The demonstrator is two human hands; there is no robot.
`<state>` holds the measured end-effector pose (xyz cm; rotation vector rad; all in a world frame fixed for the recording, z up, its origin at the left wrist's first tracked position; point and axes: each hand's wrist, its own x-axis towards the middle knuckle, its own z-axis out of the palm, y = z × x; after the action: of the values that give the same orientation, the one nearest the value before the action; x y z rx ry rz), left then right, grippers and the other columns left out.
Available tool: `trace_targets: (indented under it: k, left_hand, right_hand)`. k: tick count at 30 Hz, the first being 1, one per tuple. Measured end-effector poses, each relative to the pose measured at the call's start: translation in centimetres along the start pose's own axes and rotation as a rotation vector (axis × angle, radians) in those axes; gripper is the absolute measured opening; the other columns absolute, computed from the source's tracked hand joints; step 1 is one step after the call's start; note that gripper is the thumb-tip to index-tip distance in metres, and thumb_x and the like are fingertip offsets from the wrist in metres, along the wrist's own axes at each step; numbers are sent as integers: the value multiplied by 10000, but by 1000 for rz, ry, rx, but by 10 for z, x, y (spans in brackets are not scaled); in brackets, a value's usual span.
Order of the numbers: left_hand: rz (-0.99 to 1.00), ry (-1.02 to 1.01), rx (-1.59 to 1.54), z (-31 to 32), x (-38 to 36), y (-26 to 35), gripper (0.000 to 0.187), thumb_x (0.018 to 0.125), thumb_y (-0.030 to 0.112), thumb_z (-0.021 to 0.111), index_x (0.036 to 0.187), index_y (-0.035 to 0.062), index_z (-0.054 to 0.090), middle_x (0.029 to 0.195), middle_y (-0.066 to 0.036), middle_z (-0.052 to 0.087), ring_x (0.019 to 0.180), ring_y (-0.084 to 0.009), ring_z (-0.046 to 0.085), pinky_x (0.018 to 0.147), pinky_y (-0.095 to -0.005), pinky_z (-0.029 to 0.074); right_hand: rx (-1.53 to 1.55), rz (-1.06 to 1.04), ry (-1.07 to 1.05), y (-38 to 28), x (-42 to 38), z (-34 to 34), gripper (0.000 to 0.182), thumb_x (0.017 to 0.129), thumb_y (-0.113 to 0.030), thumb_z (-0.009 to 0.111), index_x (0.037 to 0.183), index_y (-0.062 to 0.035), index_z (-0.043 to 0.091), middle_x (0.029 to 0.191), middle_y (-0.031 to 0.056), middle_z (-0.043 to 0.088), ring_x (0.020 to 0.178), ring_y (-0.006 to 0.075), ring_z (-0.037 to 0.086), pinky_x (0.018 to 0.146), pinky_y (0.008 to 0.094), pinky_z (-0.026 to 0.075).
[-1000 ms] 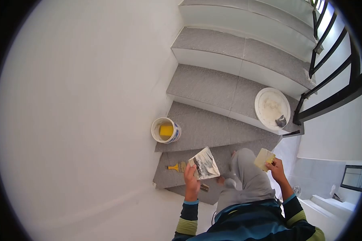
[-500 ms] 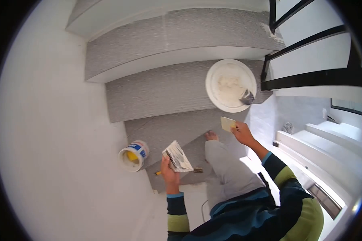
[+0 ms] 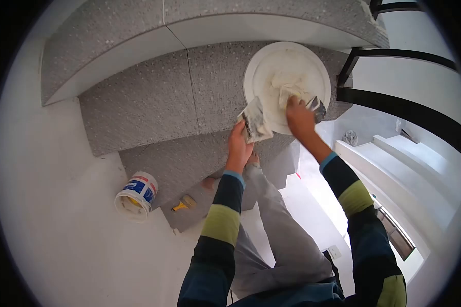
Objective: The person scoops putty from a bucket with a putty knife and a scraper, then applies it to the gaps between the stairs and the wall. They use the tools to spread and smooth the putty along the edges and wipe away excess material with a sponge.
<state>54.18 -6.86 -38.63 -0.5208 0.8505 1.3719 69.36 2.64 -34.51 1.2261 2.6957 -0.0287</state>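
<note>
My left hand (image 3: 238, 146) is closed on the lower edge of a flat rectangular board (image 3: 255, 120) smeared with white paste and dark streaks. The board is tilted beside the near-left rim of a round white lid (image 3: 256, 66). Over that lid, my right hand (image 3: 299, 116) pinches a small pale scraper (image 3: 288, 94), its blade down at the whitish paste (image 3: 284, 79). A crumpled dark and silvery thing (image 3: 318, 108) sits on the lid's right edge, close to my right fingers.
The lid stands on a grey speckled stair tread (image 3: 138, 97). A white bucket (image 3: 141, 190) with a blue label stands at lower left, near a yellow-handled paintbrush (image 3: 185, 203). A black railing (image 3: 404, 105) runs along the right. White stairs (image 3: 394, 158) descend beyond it.
Both hands have moved up to the lid, the scraper now over its paste and the board at its edge. My view has shifted closer to the steps, and my legs have moved.
</note>
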Motion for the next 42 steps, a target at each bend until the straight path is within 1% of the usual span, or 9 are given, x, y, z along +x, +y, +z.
trace_targets:
  k: [5,7,15,18,21,24,34,39,42]
  left_hand:
    - [19,-107,15,-3,12,-3,387,926,190,388,1248,-23,395,1214,-135,486,1117,-242,491,970,-370,385]
    - [-7,-125,14,-2,14,2,376,920,188,397,1233,-20,410,1202,-135,492,1103,-238,498,962,-371,394]
    - [134,-321,58,-18,21,12,329,907,213,437,1173,23,475,1093,-95,555,994,-175,558,845,-320,460]
    - [148,-316,7,-11,-42,68,329,902,206,443,1172,21,471,1082,-83,555,1004,-160,549,832,-308,464]
    - [274,-185,26,-49,-120,140,318,909,240,442,1141,27,489,1012,-49,567,911,-129,552,797,-273,449]
    - [513,-120,356,-85,-171,189,317,912,244,430,1156,49,483,1052,-58,550,936,-136,562,796,-285,470]
    - [399,-10,-305,-118,-222,257,336,912,214,405,1188,30,455,1142,-102,520,1023,-212,545,811,-370,483]
    - [636,181,-281,-166,-225,278,225,922,233,409,1034,62,502,724,-41,510,632,-151,531,481,-244,453]
    - [686,103,-322,-172,-223,311,235,916,274,407,1015,78,490,625,-38,478,458,-136,461,352,-255,373]
  right_hand:
    - [4,-133,-330,9,1,-29,88,697,-36,538,710,23,602,892,173,528,746,295,580,557,367,504]
    - [39,163,-95,6,26,-40,122,690,-25,546,790,23,597,890,176,551,776,318,590,585,406,507]
    - [154,-4,-223,-1,-4,-58,182,633,13,521,769,-22,637,791,208,572,740,373,577,642,442,466]
    - [103,-173,-152,-5,4,-112,187,702,12,519,856,8,625,809,201,599,750,317,614,666,397,489]
    - [720,199,-110,-90,12,-145,213,791,-9,539,994,36,585,893,161,619,821,207,617,708,324,494]
    - [1137,63,27,-166,23,-167,283,840,-20,555,1113,45,518,1025,106,576,927,142,565,741,261,475]
    - [626,-978,199,-326,92,-203,440,694,5,615,1117,-111,589,1225,129,494,977,251,584,624,295,539]
    - [416,-998,73,-336,144,-151,436,686,1,612,1109,-104,600,1202,140,520,912,261,611,545,291,533]
    - [895,-823,225,-342,187,-76,306,704,-9,585,1006,-45,623,1017,151,598,745,250,624,493,281,484]
